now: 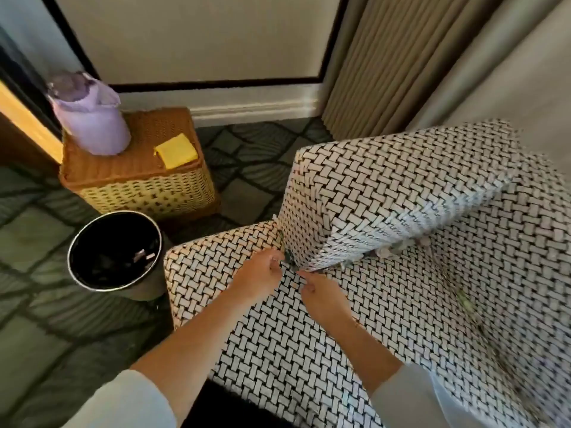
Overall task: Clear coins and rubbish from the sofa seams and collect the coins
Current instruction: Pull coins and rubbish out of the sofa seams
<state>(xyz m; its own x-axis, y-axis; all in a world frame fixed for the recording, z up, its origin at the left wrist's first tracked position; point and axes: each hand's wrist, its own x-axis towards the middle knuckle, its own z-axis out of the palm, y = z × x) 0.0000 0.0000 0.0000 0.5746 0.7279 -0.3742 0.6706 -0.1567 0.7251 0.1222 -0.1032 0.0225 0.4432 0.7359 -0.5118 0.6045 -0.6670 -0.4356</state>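
Observation:
A sofa (309,350) in black-and-white woven fabric fills the right half. My left hand (262,274) sits with curled fingers at the seam between the seat and the armrest (370,205), next to a small dark scrap (289,257) wedged there. My right hand (321,293) reaches toward the same seam corner, fingertips pinched together near the armrest's lower edge. Whether either hand holds anything is unclear. More small bits (395,251) show along the seam under the armrest, and a greenish scrap (465,299) lies in the back seam.
A black bin (92,274) with rubbish inside stands on the carpet left of the sofa. Behind it a wicker basket (139,186) carries a lilac container (92,118) and a yellow cloth (176,150). Curtains (386,57) hang behind the sofa.

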